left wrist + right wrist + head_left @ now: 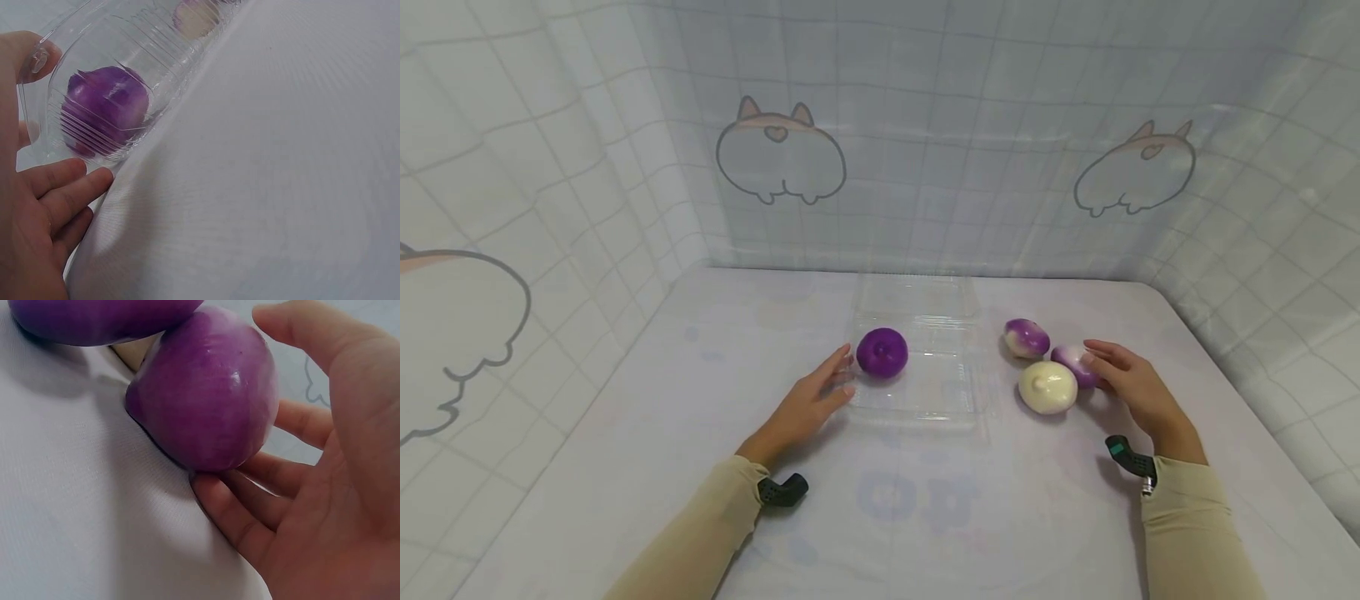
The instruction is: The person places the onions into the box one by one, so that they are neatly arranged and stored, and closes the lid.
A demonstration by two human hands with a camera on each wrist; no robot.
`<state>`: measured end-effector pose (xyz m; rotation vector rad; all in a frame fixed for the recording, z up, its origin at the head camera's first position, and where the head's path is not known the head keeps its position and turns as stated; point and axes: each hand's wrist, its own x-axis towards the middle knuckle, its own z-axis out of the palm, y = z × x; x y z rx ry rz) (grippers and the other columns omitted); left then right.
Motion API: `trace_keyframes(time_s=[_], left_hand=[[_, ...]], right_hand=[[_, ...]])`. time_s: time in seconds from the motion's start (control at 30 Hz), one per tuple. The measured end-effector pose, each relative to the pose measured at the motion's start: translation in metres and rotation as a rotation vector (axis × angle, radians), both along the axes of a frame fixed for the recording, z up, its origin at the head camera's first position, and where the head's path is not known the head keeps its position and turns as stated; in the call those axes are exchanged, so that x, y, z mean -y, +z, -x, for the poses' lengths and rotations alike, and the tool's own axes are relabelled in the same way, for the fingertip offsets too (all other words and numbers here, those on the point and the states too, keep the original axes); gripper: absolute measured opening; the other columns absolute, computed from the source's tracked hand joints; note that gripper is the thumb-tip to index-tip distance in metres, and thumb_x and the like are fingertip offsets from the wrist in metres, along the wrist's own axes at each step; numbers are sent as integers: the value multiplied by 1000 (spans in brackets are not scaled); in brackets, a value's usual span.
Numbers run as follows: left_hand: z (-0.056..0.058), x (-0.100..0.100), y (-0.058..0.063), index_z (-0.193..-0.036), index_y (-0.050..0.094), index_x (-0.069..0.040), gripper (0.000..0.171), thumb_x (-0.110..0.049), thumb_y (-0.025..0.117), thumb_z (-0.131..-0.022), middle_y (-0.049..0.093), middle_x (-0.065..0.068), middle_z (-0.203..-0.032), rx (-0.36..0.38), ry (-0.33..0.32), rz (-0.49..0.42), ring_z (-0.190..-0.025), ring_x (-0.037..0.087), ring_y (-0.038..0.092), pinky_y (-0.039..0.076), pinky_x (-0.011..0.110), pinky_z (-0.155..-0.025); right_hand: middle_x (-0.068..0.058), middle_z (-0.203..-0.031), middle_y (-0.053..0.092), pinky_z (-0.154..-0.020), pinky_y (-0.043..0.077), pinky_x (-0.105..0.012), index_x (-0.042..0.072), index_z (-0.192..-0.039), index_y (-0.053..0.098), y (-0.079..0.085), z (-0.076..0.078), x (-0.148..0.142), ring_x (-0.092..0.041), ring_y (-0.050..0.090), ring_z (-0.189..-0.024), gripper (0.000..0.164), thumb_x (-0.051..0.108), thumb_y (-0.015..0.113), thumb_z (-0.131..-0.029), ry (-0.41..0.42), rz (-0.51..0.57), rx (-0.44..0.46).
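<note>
My left hand (pixel 802 407) is beside the left edge of a clear plastic clamshell box (pixel 936 392), its fingers spread and loosely bent at the wall. Inside, at the box's left end, sits a deep purple onion (pixel 882 353). On the right, my right hand (pixel 1138 392) is around a purple-and-white onion (pixel 206 394) on the table. Its fingers reach beneath the onion and the thumb hovers close to its top, without a firm grip in the right wrist view. A pale onion (pixel 1047 387) and another purple-white onion (pixel 1027 338) lie close by.
The box's lid (pixel 916 295) lies folded back toward the rear wall. A white cloth covers the table (pixel 700 350). Checked white curtains (pixel 925 150) with animal drawings enclose the back and both sides.
</note>
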<state>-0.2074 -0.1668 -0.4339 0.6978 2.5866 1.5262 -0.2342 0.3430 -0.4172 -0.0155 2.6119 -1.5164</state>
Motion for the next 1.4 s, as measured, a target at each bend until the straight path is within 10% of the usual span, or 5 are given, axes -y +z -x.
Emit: trace_keyframes(time_s=[0.13,0.47,0.73,1.03,1.4], left_hand=[[-11,-5,21,-159,21,-2,67,-14,56,-103,37,26,-154,12,-13,-1,-134,42,46,32,56,-112],[-13,-4,23,-159,21,-2,67,-15,56,-103,37,26,-154,9,-17,-6,-135,42,46,31,57,-112],[-14,-5,23,-160,21,-5,67,-15,56,-103,37,25,-155,11,-14,-7,-135,41,46,32,57,-112],[-13,-5,22,-159,21,-2,67,-14,56,-103,37,26,-154,1,-10,-1,-134,41,47,29,59,-113],[7,2,-15,-161,19,-12,70,-24,57,-104,37,17,-157,-19,5,2,-136,35,47,27,59,-114]], right_hand=[[-25,-153,39,-92,43,-13,5,-156,33,0,0,-2,-20,46,-125,72,48,55,-102,35,-54,-6],[-26,-150,40,-83,45,-11,1,-154,35,-5,1,-4,-4,52,-104,78,54,53,-100,-44,-11,-11],[-27,-153,28,-84,53,-16,-2,-155,28,-9,2,-9,2,58,-101,81,51,55,-100,-126,253,-12],[-19,-164,10,-91,50,-21,15,-162,19,-3,2,-9,-21,44,-132,81,46,60,-99,-192,519,66],[-10,-161,5,-91,54,-31,28,-161,23,6,1,-9,-7,62,-105,63,26,53,-106,-162,833,38]])
